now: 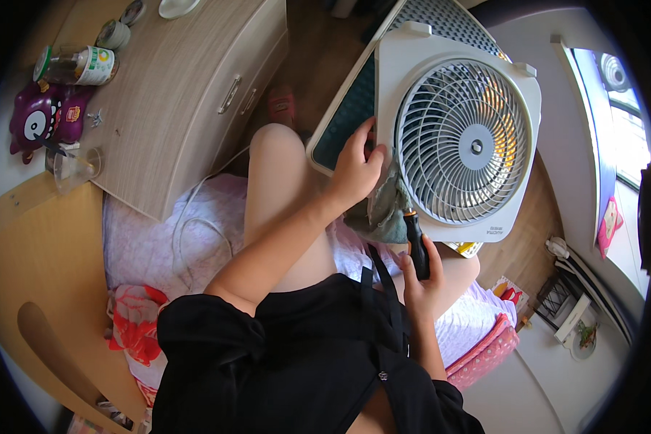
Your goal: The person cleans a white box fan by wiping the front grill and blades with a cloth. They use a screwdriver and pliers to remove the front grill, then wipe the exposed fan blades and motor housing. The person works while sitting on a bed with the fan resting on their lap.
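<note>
One screwdriver (415,242) gripped by right fingers (435,262); just ahead of them, the fan (477,147), perhaps steadied by curled left fingers (361,136), grip unclear!

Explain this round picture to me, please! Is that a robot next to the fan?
No robot here, just a person working bare-handed. The picture comes from a camera worn on their head, looking down; its wide lens bends straight edges. The left hand is at the side of a pale box fan, near a grey-green cloth. The right hand holds a black-handled tool, probably a screwdriver. On the wood-look desk to the left are a jar and a purple monster figure.
</note>
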`<state>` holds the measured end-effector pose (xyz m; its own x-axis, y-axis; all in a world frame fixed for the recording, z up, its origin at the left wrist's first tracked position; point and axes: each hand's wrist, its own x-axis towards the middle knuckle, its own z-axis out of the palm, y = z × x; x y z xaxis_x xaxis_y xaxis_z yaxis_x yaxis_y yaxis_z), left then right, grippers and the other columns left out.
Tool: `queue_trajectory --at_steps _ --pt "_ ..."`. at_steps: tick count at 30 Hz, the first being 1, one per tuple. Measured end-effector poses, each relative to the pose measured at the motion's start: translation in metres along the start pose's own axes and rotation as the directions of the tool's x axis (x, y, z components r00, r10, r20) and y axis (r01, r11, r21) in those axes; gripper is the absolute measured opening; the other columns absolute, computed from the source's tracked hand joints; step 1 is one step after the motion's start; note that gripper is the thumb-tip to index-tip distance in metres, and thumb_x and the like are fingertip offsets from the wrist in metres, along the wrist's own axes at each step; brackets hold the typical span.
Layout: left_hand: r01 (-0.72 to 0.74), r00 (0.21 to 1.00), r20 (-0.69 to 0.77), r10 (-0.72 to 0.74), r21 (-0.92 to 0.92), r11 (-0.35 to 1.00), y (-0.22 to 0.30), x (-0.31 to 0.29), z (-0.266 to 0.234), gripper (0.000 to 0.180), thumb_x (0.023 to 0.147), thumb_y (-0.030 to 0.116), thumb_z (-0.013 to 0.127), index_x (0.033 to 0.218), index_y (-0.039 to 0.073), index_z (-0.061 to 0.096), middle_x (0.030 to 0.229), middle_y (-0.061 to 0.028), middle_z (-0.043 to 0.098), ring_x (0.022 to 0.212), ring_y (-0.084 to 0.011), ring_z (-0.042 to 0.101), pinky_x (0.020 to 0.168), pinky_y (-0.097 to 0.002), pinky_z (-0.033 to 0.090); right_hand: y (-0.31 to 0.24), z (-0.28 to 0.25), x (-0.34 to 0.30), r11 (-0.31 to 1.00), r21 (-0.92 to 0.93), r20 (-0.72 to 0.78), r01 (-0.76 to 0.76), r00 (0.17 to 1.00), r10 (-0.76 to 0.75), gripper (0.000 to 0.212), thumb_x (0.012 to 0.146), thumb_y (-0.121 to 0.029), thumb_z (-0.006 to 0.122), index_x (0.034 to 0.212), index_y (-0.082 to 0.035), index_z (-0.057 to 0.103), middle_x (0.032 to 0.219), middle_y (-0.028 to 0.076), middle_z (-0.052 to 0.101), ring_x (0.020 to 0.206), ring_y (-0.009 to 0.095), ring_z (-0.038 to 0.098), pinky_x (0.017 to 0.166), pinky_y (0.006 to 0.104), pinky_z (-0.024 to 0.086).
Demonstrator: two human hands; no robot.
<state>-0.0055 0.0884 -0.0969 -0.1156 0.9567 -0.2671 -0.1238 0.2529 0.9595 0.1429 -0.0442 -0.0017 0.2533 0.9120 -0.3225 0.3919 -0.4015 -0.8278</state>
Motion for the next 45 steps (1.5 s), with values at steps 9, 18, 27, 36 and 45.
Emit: queue_trajectory --at_steps 9,18,27,36,45 --pt "-0.052 0.994 0.104 0.034 0.169 0.984 -0.019 -0.025 -0.009 0.033 0.081 0.004 0.062 0.112 0.0 0.05 0.097 -0.0144 0.058 0.073 -0.0214 0.06 0.066 -0.0319 0.049 -0.002 0.025 0.003 0.952 0.275 -0.026 -0.137 0.988 0.15 0.046 0.083 -0.003 0.065 0.126 0.002 0.049 0.102 0.007 0.06 0.083 0.01 0.057 0.073 0.0237 0.048" --pt "-0.217 0.962 0.188 0.198 0.086 0.972 0.049 0.113 -0.028 0.039 0.093 0.028 0.056 0.118 -0.001 0.055 0.088 -0.0011 0.057 0.078 -0.0057 0.049 0.069 -0.0205 0.042 0.004 0.018 -0.003 0.972 0.219 -0.02 -0.084 0.996 0.09 0.047 0.081 -0.004 0.068 0.124 0.002 0.05 0.101 0.007 0.061 0.081 0.009 0.057 0.073 0.0222 0.046" --pt "-0.201 0.979 0.082 0.186 0.258 0.945 0.042 0.034 -0.033 0.032 0.09 0.024 0.057 0.109 -0.002 0.061 0.083 -0.0085 0.065 0.073 -0.0128 0.058 0.069 -0.0266 0.046 0.001 0.057 0.007 0.856 0.508 -0.067 -0.097 0.986 0.151 0.049 0.081 -0.005 0.068 0.125 0.004 0.048 0.111 0.008 0.056 0.094 0.011 0.055 0.083 0.0242 0.045" --pt "-0.176 0.977 0.138 0.165 0.07 0.982 0.048 0.063 -0.02 0.042 0.096 0.027 0.048 0.127 -0.001 0.047 0.125 -0.0128 0.053 0.114 -0.0203 0.05 0.096 -0.0297 0.038 0.001 0.038 0.013 0.886 0.459 -0.049 -0.061 0.994 0.094 0.049 0.081 -0.005 0.069 0.125 0.002 0.049 0.11 0.006 0.057 0.097 0.011 0.055 0.086 0.0231 0.042" --pt "-0.033 0.927 0.376 0.022 0.023 0.999 0.054 0.073 0.004 0.046 0.1 0.023 0.039 0.138 -0.004 0.034 0.138 -0.0103 0.043 0.126 -0.0148 0.039 0.104 -0.0249 0.028 -0.011 0.063 0.028 0.856 0.517 -0.143 0.029 0.988 0.053 0.05 0.079 -0.008 0.071 0.124 0.002 0.05 0.108 0.008 0.061 0.094 0.012 0.057 0.084 0.0245 0.045"
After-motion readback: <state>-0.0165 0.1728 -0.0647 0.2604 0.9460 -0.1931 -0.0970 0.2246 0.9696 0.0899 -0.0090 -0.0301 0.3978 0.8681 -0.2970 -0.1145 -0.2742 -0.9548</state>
